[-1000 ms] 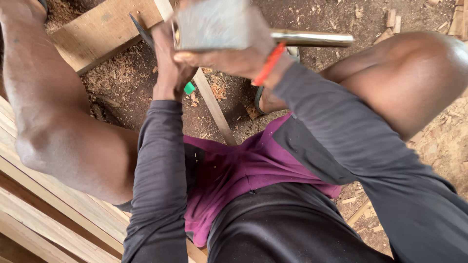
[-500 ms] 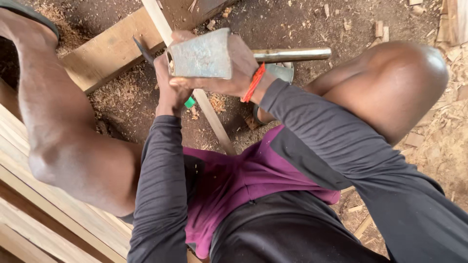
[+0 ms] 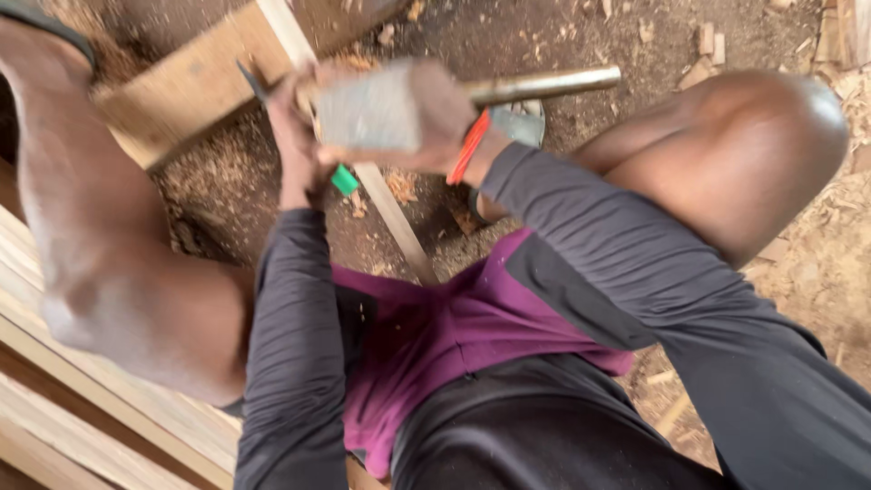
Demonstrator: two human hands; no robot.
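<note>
Right hand (image 3: pixel 435 127) was wrapped tight around a hammer (image 3: pixel 372 113): blurred grey block head to the left, metal handle (image 3: pixel 544 84) running out to the right, long axis near level across the view. Left hand (image 3: pixel 295 136) was closed on a thin dark tool, probably a chisel (image 3: pixel 249 80), its tip poking up-left past the fingers; a small green piece (image 3: pixel 345 180) showed under that hand, and I could not tell what it belonged to. Hammer head sat just right of the left hand, nearly touching, so the right hand was the nearer one to the chisel's struck end. A pale wooden strip (image 3: pixel 395 218) ran diagonally between the knees, under both hands, upper-left to lower-right. A wider plank (image 3: pixel 181 91) lay at upper left. Sawdust floor (image 3: pixel 562 36) all round, stacked boards (image 3: pixel 100 408) at lower left. Orange band (image 3: pixel 467 150) on the right wrist. No packages, labels or signs visible.
</note>
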